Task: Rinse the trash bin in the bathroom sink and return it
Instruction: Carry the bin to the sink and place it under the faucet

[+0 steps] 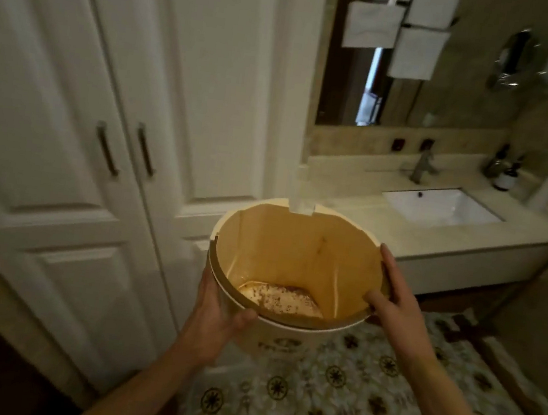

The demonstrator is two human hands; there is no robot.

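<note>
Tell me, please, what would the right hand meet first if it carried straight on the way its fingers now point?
Probably the vanity counter. The right hand grips the trash bin rim, fingers pointing up and away along it; beyond the fingertips lies the counter's front edge, though depth is unclear.

Trash bin [278,340] front: I see an oval emblem with letters under it, too blurred to read.
Other text: none readable.

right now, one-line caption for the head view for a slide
Both hands, left and right, hold the dirty bin by its rim, short of the sink.
</note>
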